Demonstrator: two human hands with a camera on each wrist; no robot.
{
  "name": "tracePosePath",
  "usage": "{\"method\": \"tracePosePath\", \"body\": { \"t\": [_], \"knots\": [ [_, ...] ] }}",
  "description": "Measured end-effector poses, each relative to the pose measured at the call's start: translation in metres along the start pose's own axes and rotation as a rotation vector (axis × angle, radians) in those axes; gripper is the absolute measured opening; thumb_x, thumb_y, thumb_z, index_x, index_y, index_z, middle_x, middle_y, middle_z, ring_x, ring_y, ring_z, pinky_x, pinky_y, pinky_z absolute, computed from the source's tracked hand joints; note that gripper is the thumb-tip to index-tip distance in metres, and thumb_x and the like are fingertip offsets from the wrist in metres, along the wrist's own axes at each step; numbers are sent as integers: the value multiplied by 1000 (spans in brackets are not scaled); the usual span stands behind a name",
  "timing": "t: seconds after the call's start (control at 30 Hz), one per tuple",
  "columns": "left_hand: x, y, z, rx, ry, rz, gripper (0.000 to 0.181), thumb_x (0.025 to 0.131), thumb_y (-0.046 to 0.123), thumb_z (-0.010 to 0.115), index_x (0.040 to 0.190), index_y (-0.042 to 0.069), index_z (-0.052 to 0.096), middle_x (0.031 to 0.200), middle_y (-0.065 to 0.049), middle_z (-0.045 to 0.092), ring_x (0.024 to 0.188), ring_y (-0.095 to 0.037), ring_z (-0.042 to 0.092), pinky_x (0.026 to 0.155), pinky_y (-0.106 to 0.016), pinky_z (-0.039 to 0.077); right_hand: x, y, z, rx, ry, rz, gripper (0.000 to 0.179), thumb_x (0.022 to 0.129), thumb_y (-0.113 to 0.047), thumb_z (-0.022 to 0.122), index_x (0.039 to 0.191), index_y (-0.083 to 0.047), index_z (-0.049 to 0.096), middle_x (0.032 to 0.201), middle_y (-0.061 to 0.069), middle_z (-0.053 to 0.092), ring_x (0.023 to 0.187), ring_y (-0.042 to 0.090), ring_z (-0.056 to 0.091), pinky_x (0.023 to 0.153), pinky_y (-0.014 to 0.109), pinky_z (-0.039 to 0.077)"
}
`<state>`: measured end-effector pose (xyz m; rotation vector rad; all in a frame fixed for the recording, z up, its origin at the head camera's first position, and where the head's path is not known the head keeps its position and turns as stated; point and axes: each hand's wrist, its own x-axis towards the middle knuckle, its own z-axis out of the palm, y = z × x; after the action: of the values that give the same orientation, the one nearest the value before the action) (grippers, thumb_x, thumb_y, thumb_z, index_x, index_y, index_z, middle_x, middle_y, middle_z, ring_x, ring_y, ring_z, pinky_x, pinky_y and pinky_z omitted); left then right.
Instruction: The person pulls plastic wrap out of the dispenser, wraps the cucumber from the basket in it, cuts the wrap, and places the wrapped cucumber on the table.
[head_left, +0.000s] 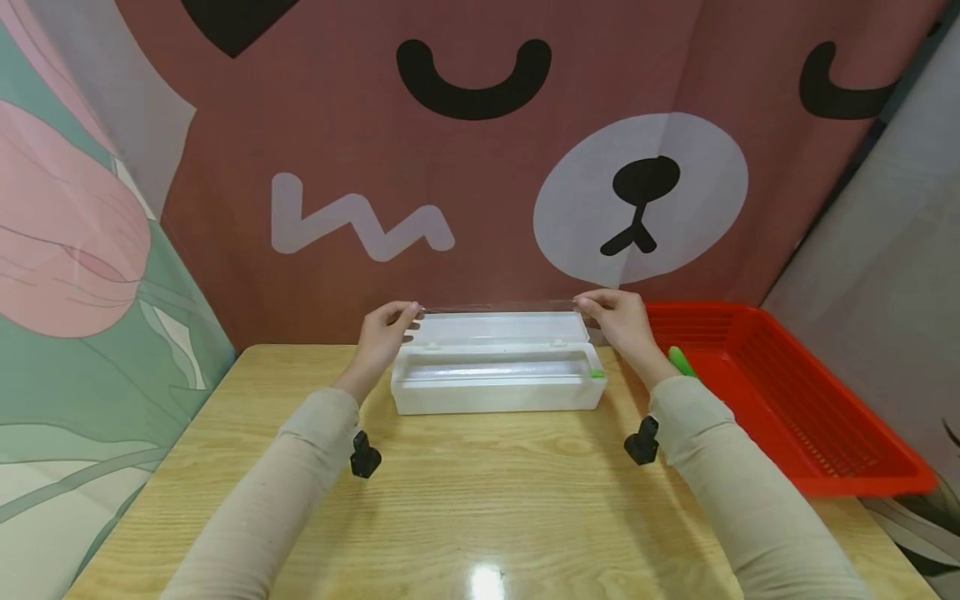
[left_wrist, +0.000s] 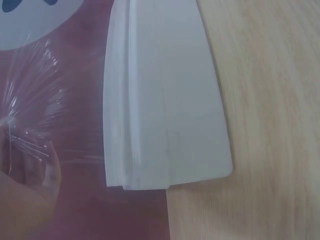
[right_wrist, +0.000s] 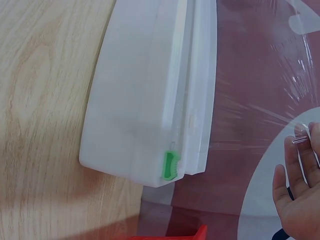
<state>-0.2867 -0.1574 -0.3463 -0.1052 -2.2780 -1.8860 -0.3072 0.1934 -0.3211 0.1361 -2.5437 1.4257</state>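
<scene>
A white cling film dispenser (head_left: 498, 398) sits on the table, its lid (head_left: 502, 329) tipped up at the back and a film roll (head_left: 495, 369) visible inside. Stretched above the lid's top edge is a thin sheet of clear cling film (left_wrist: 50, 95). My left hand (head_left: 386, 337) pinches one corner of the film between thumb and fingers. The opposite corner is pinched by my right hand (head_left: 618, 325), with creases fanning out from the fingertips in the right wrist view. A green slide cutter (right_wrist: 171, 165) rests at the dispenser's right end.
A red plastic basket (head_left: 817, 417) stands on the right, partly behind my right forearm. Something green (head_left: 681, 362) shows at its near left side. The wooden table (head_left: 480, 492) ends against a printed cloth backdrop (head_left: 480, 167).
</scene>
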Motion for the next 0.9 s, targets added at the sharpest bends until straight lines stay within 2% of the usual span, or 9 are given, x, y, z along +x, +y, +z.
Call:
{"method": "tracePosePath", "body": {
  "t": [0.1,0.23,0.43,0.63,0.8,0.9],
  "knots": [
    [1,1,-1,-4,1,6,37,104,28,54,122,-3,63,118,-21,64,106,-32,61,95,-49,50,0,-2,-1,1,2,-18,27,99,-22,63,116,-2,71,110,18,70,98,28,64,90,40,53],
    [1,2,-2,-20,0,6,37,104,30,54,120,-2,64,119,-22,63,109,-38,59,96,-51,49,0,-5,-2,7,0,-30,28,99,-22,62,116,-2,71,110,19,70,100,28,64,91,40,53],
    [2,5,-3,7,3,8,42,103,35,54,122,-1,64,123,-23,63,110,-37,59,86,-36,53,0,-9,-4,6,1,-40,29,99,-24,62,116,-3,71,109,18,70,99,29,63,93,42,51],
    [2,10,-3,6,10,18,42,103,33,54,124,-2,63,121,-23,63,108,-35,61,88,-39,54,1,-10,-7,-2,8,-52,30,99,-26,63,117,-3,71,107,17,71,97,28,64,89,39,52],
    [3,13,-4,16,13,22,43,102,36,55,123,0,65,116,-15,66,102,-25,62,79,-27,54,2,-12,-10,3,15,-77,31,98,-25,63,117,-2,71,107,18,71,98,29,64,87,38,52],
    [3,14,-5,20,15,16,43,101,38,55,122,2,66,115,-14,67,98,-20,61,74,-23,53,2,-13,-11,-1,11,-77,31,98,-26,63,117,-3,71,108,17,71,96,27,64,85,35,53]
  ]
}}
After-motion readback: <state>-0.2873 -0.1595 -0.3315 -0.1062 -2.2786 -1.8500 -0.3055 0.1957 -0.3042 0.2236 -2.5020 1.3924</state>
